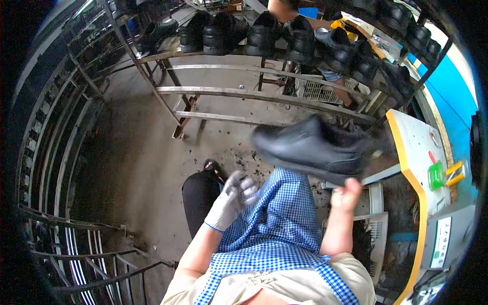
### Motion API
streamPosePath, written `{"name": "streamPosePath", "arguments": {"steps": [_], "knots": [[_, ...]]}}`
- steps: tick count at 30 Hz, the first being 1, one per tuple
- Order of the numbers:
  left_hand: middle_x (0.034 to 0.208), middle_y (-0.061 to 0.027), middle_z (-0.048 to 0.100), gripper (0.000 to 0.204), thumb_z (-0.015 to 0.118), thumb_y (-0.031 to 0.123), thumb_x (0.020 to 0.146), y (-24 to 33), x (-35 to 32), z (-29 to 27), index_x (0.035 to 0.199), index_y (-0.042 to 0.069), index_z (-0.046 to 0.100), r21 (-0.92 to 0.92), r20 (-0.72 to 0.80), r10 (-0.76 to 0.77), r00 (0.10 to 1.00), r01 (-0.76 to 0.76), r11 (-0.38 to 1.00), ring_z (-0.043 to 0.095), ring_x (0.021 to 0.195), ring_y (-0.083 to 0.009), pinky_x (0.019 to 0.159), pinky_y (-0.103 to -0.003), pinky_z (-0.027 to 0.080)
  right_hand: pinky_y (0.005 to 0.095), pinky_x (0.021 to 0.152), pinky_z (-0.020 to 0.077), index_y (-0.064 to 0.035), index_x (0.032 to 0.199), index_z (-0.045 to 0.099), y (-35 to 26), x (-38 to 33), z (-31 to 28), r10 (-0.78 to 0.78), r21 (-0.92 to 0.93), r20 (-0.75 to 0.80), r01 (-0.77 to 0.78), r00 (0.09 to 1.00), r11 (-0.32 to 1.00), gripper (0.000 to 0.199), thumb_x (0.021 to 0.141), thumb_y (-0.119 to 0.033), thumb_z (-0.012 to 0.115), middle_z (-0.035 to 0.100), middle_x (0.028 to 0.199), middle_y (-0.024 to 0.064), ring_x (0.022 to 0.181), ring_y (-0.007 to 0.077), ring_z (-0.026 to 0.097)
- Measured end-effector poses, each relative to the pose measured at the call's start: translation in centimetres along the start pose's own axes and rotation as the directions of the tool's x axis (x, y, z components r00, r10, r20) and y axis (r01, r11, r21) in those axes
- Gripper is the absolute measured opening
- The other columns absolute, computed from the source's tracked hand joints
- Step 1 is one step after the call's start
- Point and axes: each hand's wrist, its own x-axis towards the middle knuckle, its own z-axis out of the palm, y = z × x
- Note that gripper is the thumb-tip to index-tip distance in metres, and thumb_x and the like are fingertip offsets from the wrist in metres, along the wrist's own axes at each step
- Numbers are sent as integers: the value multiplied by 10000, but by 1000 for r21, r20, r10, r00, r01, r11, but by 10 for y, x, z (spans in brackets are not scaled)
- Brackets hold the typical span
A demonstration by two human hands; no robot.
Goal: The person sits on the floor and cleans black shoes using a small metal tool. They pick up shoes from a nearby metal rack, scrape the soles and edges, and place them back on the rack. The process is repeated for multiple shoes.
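A black shoe (310, 147), smeared by motion, is held up in front of me with its toe to the left and its heel to the right. My bare right hand (346, 194) grips it at the lower edge near the heel; part of the fingers is hidden behind the shoe. In a pale glove with a blue cuff edge, my left hand (235, 200) hovers over my lap. Its fingers are loosely bent and apart, with nothing in them, to the lower left of the shoe.
Ahead stands a metal rack (223, 92) with a row of black shoes (218, 35) on top; another person is partly visible behind it. A yellow-edged worktable (414, 152) carrying a green item (435, 176) is at my right, above a white crate (378, 234). More metal racks (101, 259) line the left.
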Motion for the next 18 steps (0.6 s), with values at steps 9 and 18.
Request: {"name": "streamPosePath", "arguments": {"steps": [9, 18], "knots": [[1216, -145, 591, 403, 527, 285, 920, 59, -11, -12, 1233, 33, 523, 19, -471, 293, 832, -322, 946, 590, 1075, -288, 951, -431, 468, 389, 1084, 274, -86, 1337, 343, 64, -62, 50, 277, -300, 880, -1, 387, 954, 904, 599, -71, 865, 386, 1373, 135, 1312, 258, 354], [1241, -116, 558, 432, 573, 293, 912, 84, -21, -23, 1278, 79, 492, 348, -454, 560, 693, -441, 827, 542, 1135, -264, 991, -410, 427, 388, 1046, 380, -89, 1380, 310, 110, -52, 20, 382, -402, 887, 29, 259, 915, 903, 641, 23, 817, 396, 1406, 126, 1265, 236, 444]]}}
